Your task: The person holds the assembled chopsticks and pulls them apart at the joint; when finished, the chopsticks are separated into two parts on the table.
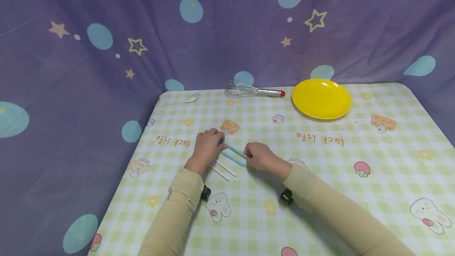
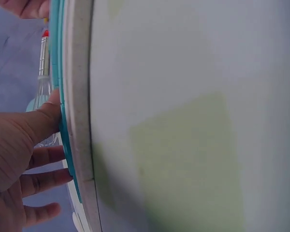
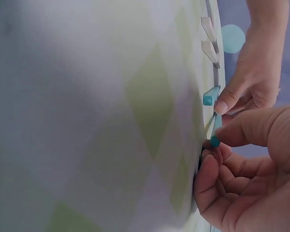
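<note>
Two light blue chopsticks lie side by side on the cloth; my hands are at the far one [image 1: 234,149], and the near one [image 1: 232,158] rests beside it. My right hand [image 1: 261,156] pinches the far chopstick's right end between thumb and curled fingers, its tip [image 3: 215,141] showing in the right wrist view. Farther along, my left hand [image 1: 206,147] holds this chopstick between thumb [image 2: 48,113] and fingers; the other fingers are spread. Two white chopsticks [image 1: 222,170] lie just nearer to me, partly under the left hand and wrist.
A yellow plate [image 1: 321,100] stands at the back right. Left of it, along the back edge, is a wire whisk [image 1: 254,90] with a red-tipped handle. A pale spoon [image 1: 180,103] lies at the back left. A checked, printed cloth [image 1: 387,161] covers the table, and a purple curtain hangs behind.
</note>
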`<action>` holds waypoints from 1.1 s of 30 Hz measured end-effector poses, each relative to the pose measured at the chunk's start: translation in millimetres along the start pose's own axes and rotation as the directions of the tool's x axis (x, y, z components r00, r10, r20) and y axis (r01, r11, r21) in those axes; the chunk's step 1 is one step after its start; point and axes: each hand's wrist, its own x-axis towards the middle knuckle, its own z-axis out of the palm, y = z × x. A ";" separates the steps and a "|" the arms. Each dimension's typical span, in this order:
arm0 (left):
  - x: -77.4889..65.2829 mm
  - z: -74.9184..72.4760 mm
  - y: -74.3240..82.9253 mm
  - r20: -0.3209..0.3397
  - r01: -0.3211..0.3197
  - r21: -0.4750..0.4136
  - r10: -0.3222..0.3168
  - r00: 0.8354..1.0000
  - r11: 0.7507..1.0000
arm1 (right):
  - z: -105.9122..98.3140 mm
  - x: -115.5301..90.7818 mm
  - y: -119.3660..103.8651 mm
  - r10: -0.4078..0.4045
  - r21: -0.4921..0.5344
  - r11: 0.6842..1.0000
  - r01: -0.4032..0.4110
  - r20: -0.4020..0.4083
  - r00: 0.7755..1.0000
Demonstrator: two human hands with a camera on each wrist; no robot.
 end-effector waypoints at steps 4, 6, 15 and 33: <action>1.0 1.9 -0.7 -0.018 0.003 0.060 -0.002 1.000 0.998 | -0.2 -1.8 2.4 0.017 0.032 0.999 -0.016 -0.028 0.999; 1.3 2.4 -0.7 -0.018 0.006 0.073 -0.005 1.000 0.997 | 0.4 -2.8 4.5 0.020 0.057 0.998 -0.017 -0.044 0.999; -0.1 -3.2 6.4 -0.065 -0.035 0.056 0.038 0.997 0.998 | -13.3 -14.9 18.0 -0.048 0.166 0.984 0.069 -0.126 0.991; -6.4 -11.9 36.3 -0.056 -0.125 -0.531 0.113 0.992 0.838 | -56.3 -52.1 47.7 -0.117 0.201 0.966 0.162 -0.221 0.968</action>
